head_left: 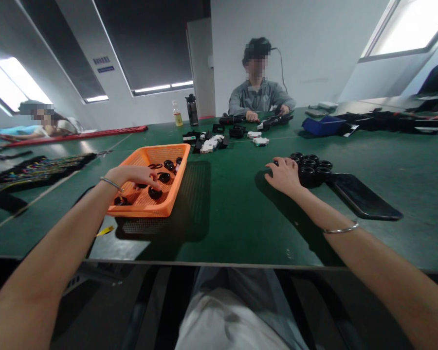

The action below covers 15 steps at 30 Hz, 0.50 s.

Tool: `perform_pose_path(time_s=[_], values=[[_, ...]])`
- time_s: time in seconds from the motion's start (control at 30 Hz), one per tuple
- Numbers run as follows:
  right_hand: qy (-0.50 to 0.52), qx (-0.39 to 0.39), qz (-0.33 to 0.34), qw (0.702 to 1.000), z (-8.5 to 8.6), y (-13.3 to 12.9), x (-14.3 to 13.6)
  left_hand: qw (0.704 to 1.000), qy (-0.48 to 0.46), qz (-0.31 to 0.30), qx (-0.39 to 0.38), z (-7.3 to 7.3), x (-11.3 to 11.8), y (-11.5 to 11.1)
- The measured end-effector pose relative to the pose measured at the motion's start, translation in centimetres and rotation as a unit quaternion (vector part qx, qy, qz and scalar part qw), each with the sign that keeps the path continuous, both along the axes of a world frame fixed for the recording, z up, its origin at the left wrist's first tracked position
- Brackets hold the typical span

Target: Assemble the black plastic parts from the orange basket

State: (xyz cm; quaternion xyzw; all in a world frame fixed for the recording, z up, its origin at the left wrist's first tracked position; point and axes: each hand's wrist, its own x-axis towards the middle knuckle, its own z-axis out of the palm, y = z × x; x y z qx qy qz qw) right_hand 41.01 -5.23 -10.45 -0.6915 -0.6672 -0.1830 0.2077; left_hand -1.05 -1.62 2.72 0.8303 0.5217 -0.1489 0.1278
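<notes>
My left hand (140,176) reaches over the near rim into an orange mesh basket (171,206), its fingers bent down by a round black part (155,193). Whether it grips that part is hidden. Several other black parts lie spread over the basket floor. To the right, my right hand (284,176) rests against the left side of a tight cluster of round black parts (316,171) on the green table (233,209). Its thumb and fingers are spread apart. A dark phone-like slab (365,195) lies just right of the cluster.
White and black connectors (212,143) lie mid-table. Behind them stand two bottles (191,111). A person (257,97) sits opposite, handling black items. A blue tray (323,125) is at the back right, a cable bundle (40,175) at left. Another person leans at the far left.
</notes>
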Motion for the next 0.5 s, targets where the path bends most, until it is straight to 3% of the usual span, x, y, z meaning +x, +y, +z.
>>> perform_pose_path(time_s=[0.17,0.3,0.4,0.5], values=[[-0.002,-0.005,-0.001,1.0,0.0,-0.1,-0.1,0.997,0.073,0.017,0.009,-0.4,0.4,-0.6],[-0.002,-0.015,-0.002,1.0,0.1,-0.1,-0.1,0.996,0.08,0.033,-0.003,0.5,-0.7,0.1],[0.0,-0.019,-0.007,1.0,0.2,-0.1,-0.2,0.994,0.099,0.032,0.03,0.9,-1.3,0.3],[-0.001,-0.017,-0.01,1.0,0.3,-0.2,-0.3,0.995,0.1,0.01,0.028,0.1,-1.0,0.0]])
